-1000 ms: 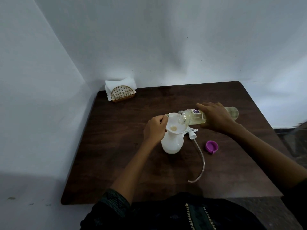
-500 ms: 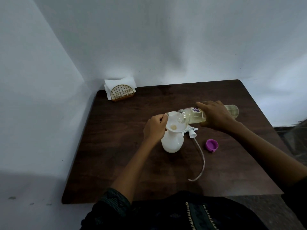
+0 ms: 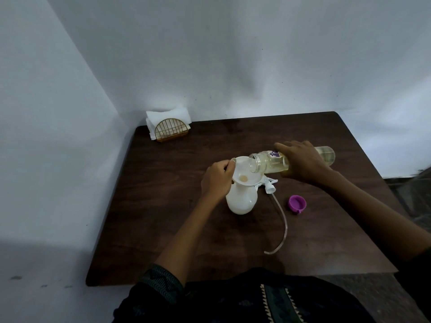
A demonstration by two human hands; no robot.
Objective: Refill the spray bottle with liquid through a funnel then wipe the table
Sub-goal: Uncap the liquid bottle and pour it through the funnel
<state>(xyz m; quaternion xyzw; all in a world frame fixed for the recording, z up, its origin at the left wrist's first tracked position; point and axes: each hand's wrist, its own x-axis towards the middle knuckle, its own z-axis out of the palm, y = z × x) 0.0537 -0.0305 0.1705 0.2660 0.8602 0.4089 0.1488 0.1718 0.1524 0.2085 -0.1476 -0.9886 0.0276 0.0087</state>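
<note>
A white spray bottle (image 3: 241,201) stands near the middle of the dark wooden table (image 3: 163,206) with a white funnel (image 3: 245,173) seated in its neck. A small pool of pale yellowish liquid sits at the funnel's bottom. The left hand (image 3: 218,180) is closed around the funnel's rim and the bottle's neck at 9 o'clock. The right hand (image 3: 300,162) is clamped on a clear refill bottle (image 3: 270,163) tipped almost level – its open mouth reaches over the funnel's rim at 2 o'clock, and yellowish liquid lies along its lower side. The bottle's purple cap (image 3: 297,203) lies on the table at 3 o'clock from the spray bottle. The white spray head (image 3: 339,186) lies just beside the bottle, its clear tube (image 3: 281,229) curving toward 5 o'clock. A gold wire napkin holder (image 3: 171,131) with white napkins sits in the far corner at 11 o'clock.
</note>
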